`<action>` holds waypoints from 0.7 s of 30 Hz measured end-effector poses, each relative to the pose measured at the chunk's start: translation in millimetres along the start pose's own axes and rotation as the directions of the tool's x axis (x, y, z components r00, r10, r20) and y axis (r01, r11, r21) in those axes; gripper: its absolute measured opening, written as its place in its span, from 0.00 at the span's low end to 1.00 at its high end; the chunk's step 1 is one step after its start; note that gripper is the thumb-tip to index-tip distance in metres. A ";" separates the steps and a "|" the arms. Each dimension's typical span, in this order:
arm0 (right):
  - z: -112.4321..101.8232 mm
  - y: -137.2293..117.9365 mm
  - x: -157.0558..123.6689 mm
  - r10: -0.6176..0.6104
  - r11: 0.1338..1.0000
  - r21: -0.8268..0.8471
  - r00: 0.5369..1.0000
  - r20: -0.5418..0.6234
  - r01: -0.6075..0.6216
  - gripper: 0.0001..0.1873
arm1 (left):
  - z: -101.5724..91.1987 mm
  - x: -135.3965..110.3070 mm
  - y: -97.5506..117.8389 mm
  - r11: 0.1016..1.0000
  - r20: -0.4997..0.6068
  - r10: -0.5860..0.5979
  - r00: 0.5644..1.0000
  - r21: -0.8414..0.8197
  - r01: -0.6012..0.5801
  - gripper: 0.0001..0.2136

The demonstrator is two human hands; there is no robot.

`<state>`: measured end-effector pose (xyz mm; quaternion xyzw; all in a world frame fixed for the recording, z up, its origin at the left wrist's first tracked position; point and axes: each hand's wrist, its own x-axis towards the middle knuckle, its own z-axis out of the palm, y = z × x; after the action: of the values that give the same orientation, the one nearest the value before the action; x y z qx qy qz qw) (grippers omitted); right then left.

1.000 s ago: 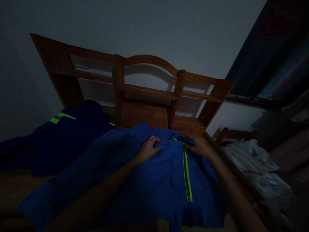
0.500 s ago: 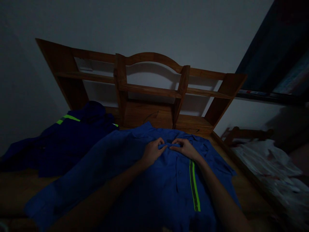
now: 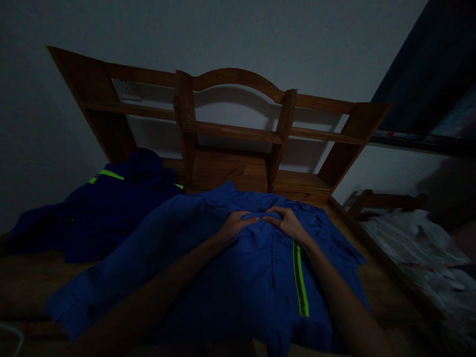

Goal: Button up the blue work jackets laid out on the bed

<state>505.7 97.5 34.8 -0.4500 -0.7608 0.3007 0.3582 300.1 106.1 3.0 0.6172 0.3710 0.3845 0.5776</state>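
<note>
A blue work shirt (image 3: pixel 238 277) with a yellow-green and grey reflective strip (image 3: pixel 300 280) lies spread over the wooden desk (image 3: pixel 31 285). Near its collar, my left hand (image 3: pixel 238 224) pinches a fold of the cloth between thumb and fingers. Close beside it on the right, my right hand (image 3: pixel 286 223) grips the same fold, thumb nearest me. The two thumb tips are a short gap apart. Whether a button lies under the fingers I cannot make out. One long sleeve stretches toward the lower left.
A darker blue garment (image 3: pixel 100 213) with reflective bands lies heaped at the left. Behind the shirt stands a wooden shelf unit (image 3: pixel 238 131) against the wall. To the right, past the desk edge, are white plastic bags (image 3: pixel 416 238) and a wooden chair back (image 3: pixel 390 200). The room is dim.
Both hands keep hold of the shirt near the collar. The left fingers have straightened along the fold, and the thumbs have shifted on the cloth. The camera view has moved slightly.
</note>
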 end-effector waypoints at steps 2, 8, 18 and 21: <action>-1.2 -2.7 -0.1 0.014 0.999 0.031 1.000 0.003 -0.014 0.15 | -1.0 -2.1 3.8 0.992 0.032 -0.053 0.998 -0.115 0.056 0.17; -5.1 -4.8 -0.9 0.078 0.989 0.124 0.996 0.032 -0.082 0.18 | 0.2 -8.2 14.4 0.974 0.118 -0.100 0.988 -0.192 0.121 0.19; -5.4 -2.5 0.2 0.122 0.972 0.193 0.991 0.062 -0.132 0.19 | 3.7 -6.5 10.3 0.983 0.080 -0.073 0.994 -0.164 0.085 0.17; -5.6 -2.7 -0.8 0.133 0.966 0.214 0.989 0.066 -0.145 0.19 | 3.2 -4.8 8.9 0.986 0.086 -0.078 0.993 -0.142 0.090 0.17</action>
<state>509.2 96.4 39.9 -0.4525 -0.6987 0.4181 0.3638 301.0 99.9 11.5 0.5722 0.3440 0.3607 0.6512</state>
